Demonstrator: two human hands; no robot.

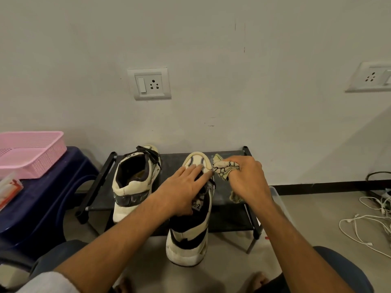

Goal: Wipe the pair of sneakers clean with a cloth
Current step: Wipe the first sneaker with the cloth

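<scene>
Two white and black sneakers sit on a low black rack point(228, 210). The left sneaker point(135, 180) stands alone with its heel toward me. My left hand point(182, 187) lies flat over the laces and tongue of the right sneaker point(190, 235), fingers straight and reaching to its toe. My right hand point(247, 176) grips a bunched, pale patterned cloth point(222, 168) against the right side of that sneaker's toe cap. A tail of the cloth hangs below my right hand.
A pink plastic basket point(31, 153) sits on a dark blue stool point(42, 199) at the left. White cables point(368, 220) lie on the floor at the right. The wall with two socket plates point(149, 83) stands just behind the rack. My knees and feet show at the bottom.
</scene>
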